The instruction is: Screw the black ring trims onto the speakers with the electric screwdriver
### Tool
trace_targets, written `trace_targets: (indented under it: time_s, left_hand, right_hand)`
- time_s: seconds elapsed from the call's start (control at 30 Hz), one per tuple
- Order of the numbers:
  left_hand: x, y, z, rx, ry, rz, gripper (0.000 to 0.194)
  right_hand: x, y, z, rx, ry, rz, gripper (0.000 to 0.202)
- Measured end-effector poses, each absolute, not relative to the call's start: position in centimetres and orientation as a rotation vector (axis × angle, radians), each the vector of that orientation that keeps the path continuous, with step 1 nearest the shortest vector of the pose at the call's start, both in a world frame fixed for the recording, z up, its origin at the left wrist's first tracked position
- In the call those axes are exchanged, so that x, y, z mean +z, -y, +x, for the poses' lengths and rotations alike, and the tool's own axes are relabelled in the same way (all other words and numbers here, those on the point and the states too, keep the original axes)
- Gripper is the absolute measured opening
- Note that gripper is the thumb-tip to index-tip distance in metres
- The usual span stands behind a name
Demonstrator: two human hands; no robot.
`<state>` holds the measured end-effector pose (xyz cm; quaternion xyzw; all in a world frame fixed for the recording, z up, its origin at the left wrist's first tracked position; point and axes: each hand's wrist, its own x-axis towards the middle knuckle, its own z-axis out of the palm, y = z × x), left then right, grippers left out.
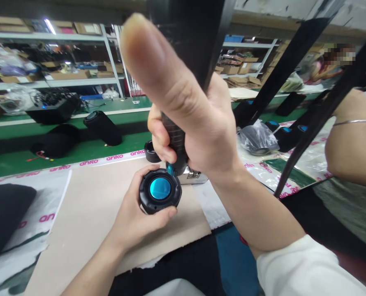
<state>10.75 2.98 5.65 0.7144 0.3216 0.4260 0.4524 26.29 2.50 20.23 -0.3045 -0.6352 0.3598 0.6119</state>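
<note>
My left hand [136,218] lies around the rim of a round black speaker end [146,197] with a shiny blue disc [160,188] in its middle. Its thumb presses the near side and its fingers curl behind. My right hand [204,123] wraps round an upright black electric screwdriver [195,37], thumb raised along its side. The tool's ribbed lower grip [176,144] ends in a blue collar at the far right rim of the speaker end. I cannot make out its tip or whether it touches. Below is a cardboard sheet [87,213].
Black cylindrical speakers [103,128] stand on the green bench [133,109] behind. A black ring [151,152] sits beyond my hands. At left lies a dark cover [7,213]. To the right are a bagged part [258,137], slanting black straps [281,70] and a co-worker's forearm [346,144].
</note>
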Motion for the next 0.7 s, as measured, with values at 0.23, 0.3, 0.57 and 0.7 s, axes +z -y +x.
trace_targets:
  time_s: [0.23, 0.3, 0.57, 0.7]
  left_hand:
    - [5.4, -2.9, 10.8, 1.097, -0.819, 1.762, 0.073]
    - [5.4, -2.9, 10.9, 1.093, -0.814, 1.746, 0.075]
    - [5.4, -3.1, 11.0, 1.118, -0.799, 1.737, 0.076]
    - [5.4, -3.3, 11.1, 1.113, -0.792, 1.748, 0.077]
  right_hand:
    - [19.5, -2.8, 28.6, 0.791, 1.275, -0.589, 0.058]
    - [18.5, -3.4, 29.9, 0.594, 1.170, -0.527, 0.051]
    - [12.6, -5.7, 32.8, 0.476, 1.061, -0.783, 0.043]
    - [11.5, -6.0, 33.2, 0.513, 1.070, -0.758, 0.040]
